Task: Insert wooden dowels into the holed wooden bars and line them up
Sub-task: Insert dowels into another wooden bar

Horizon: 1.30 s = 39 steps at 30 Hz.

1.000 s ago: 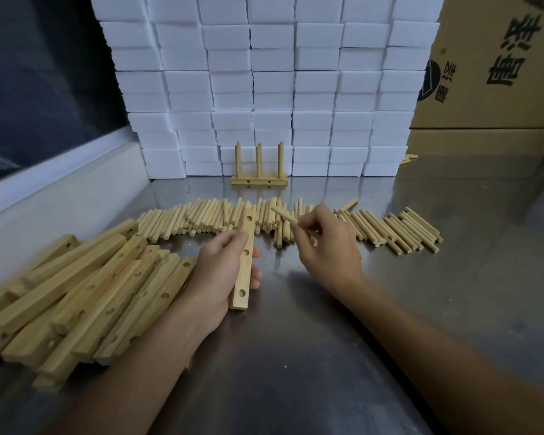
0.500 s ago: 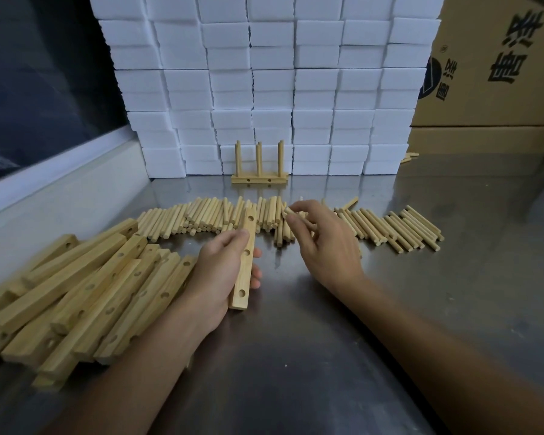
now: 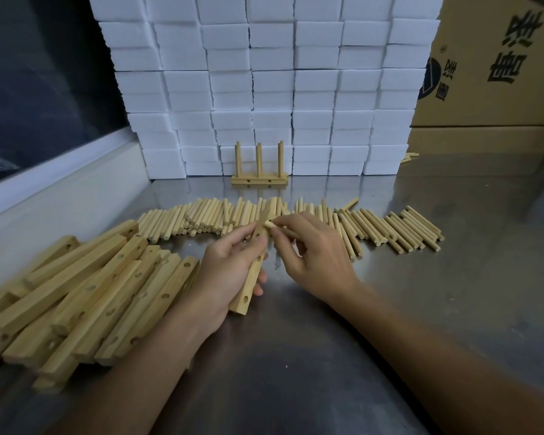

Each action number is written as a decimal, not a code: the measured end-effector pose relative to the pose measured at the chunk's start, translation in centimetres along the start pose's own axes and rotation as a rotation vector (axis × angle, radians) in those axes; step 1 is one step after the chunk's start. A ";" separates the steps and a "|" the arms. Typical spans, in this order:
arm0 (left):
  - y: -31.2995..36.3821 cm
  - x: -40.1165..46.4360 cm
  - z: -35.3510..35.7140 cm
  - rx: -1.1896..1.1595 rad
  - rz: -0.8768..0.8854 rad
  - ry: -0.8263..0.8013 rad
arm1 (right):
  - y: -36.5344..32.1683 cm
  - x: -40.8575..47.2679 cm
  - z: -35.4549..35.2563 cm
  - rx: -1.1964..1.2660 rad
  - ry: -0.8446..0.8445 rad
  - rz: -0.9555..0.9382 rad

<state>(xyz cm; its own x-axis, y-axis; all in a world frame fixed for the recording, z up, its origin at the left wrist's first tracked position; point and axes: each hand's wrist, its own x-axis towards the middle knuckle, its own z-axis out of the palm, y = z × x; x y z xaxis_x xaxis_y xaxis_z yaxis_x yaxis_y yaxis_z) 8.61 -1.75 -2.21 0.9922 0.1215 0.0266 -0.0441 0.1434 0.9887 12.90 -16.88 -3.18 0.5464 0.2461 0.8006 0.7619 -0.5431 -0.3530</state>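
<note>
Left hand [image 3: 230, 271] curled round a holed bar [image 3: 252, 268], the bar tilted, its near end low by the palm, its far end up by the fingertips. Right hand [image 3: 308, 262] pinches a dowel [image 3: 272, 225] between thumb and fingers, tip touching the bar's upper end. Loose dowels [image 3: 296, 221] lie in a row just beyond both hands. Heap of bars [image 3: 85, 296] left of the left hand. Finished bar with three upright dowels [image 3: 259, 171] farther back, against white blocks [image 3: 264, 83]. Steel table [image 3: 453, 293].

Bar pile [image 3: 76, 296] cut off at left edge; dowel [image 3: 272, 225] mostly hidden inside right hand [image 3: 311, 255]; seating in bar [image 3: 253, 262] indeterminate.
</note>
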 end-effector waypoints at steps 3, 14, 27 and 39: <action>-0.1 0.1 -0.1 0.004 -0.003 0.005 | 0.1 0.0 0.0 0.002 -0.002 0.012; -1.0 0.4 -0.2 0.085 0.067 0.007 | 0.5 0.0 -0.2 -0.078 0.006 0.002; -0.8 -0.1 0.2 0.192 0.117 0.006 | 0.9 -0.2 -0.4 -0.007 -0.016 0.033; -0.3 0.3 0.0 0.036 -0.050 -0.001 | -0.2 1.5 -0.6 0.562 0.067 0.381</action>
<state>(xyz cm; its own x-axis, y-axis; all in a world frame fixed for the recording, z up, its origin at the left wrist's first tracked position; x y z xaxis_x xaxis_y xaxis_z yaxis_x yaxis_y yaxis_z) 8.93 -1.75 -2.53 0.9932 0.1137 -0.0231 0.0100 0.1140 0.9934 13.38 -16.94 -1.61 0.8032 0.0605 0.5926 0.5957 -0.0777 -0.7995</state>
